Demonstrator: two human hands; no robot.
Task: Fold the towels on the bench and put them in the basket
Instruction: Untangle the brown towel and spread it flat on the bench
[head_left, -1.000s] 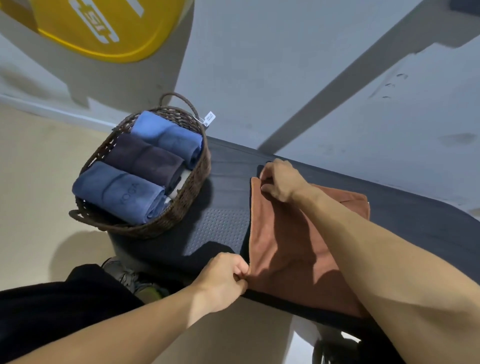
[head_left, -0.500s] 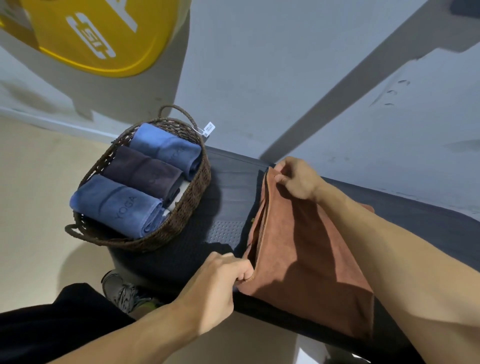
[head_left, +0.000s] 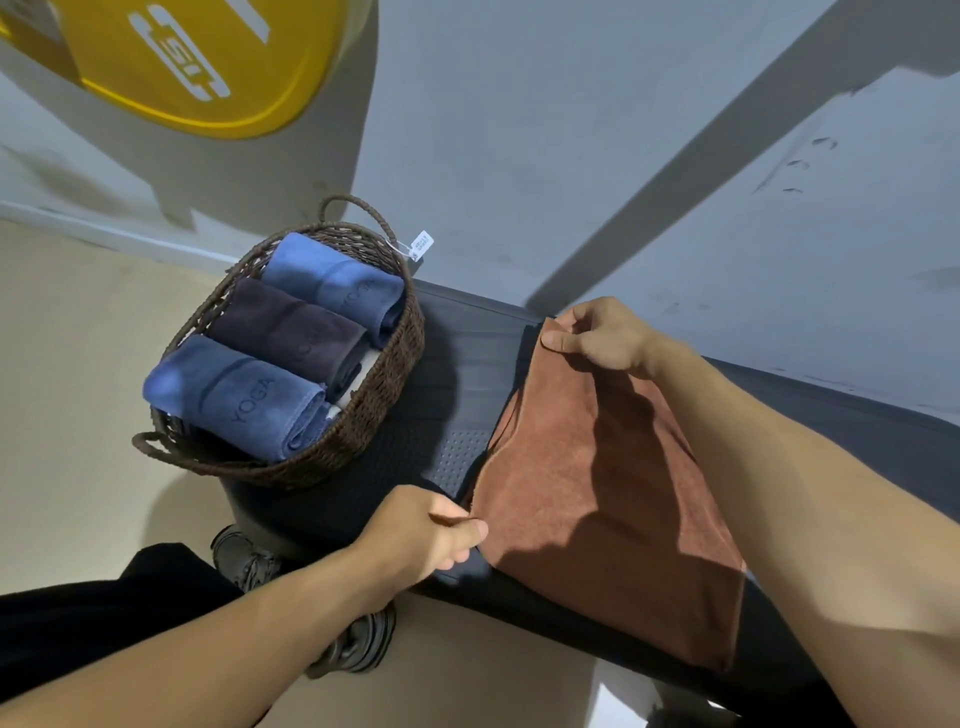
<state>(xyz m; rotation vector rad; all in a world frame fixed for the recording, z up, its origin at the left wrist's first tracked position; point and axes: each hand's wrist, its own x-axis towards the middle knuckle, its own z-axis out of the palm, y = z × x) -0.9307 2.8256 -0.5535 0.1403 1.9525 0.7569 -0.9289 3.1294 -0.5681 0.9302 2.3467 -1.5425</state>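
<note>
So the brown towel (head_left: 597, 493) is a rust-colored one, folded into a long panel and lying across the dark table (head_left: 467, 353), its far corner up at about 12 o'clock and the near end hanging over the table's front edge toward 5 o'clock. Its left edge is lifted off the surface, pinched at the far corner by the right hand (head_left: 597, 338) and at the near corner by the left hand (head_left: 431, 535).

Over at 10 o'clock from it sits the brown wicker basket (head_left: 363, 431) on the table's end. Inside, side by side: a blue towel (head_left: 239, 395) stamped YOGA nearest, a dark purple towel (head_left: 291, 332) in the middle, another blue towel (head_left: 332, 280) farthest.
</note>
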